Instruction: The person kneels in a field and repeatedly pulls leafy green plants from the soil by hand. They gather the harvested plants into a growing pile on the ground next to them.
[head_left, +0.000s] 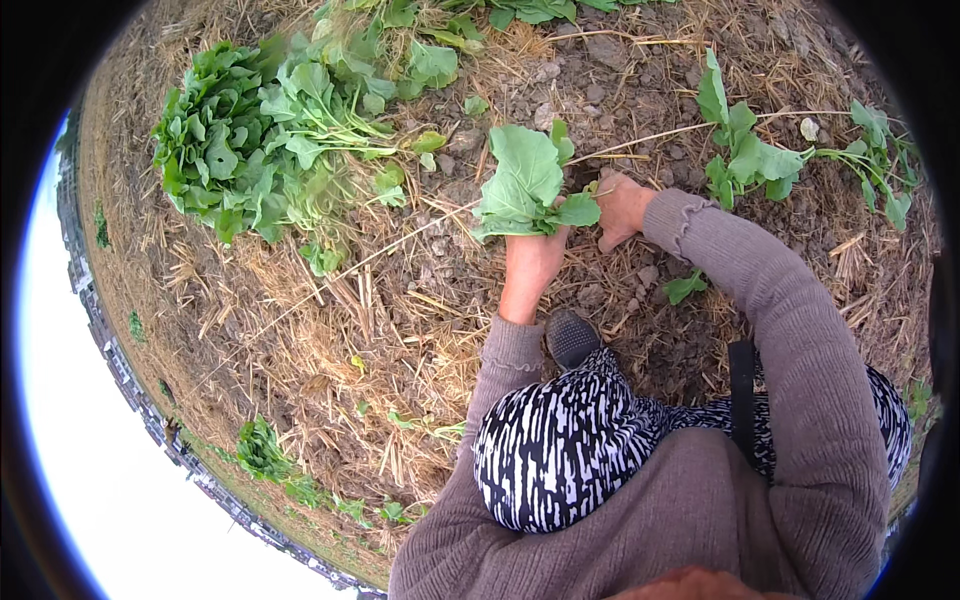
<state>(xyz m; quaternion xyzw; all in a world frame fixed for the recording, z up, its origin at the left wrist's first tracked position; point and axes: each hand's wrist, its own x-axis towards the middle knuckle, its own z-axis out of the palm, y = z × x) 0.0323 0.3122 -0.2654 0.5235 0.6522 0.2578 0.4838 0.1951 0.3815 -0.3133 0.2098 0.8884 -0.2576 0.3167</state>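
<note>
My left hand (534, 259) is at the lower edge of a leafy green plant (521, 180), and its broad leaves hide most of the fingers. The hand appears closed around the stems. Just to the right, my right hand (621, 208) reaches down close to the soil beside the same plant. Its fingertips point toward the plant's base, but whether they pinch anything is hidden. Dry straw and brown clods (592, 289) lie beneath both hands.
A large heap of cut leafy greens (225, 146) lies at the upper left. More leafy plants (754, 154) grow or lie at the right. A thin string (390, 251) runs across the straw-covered ground. My shoe (571, 339) stands just below my left hand.
</note>
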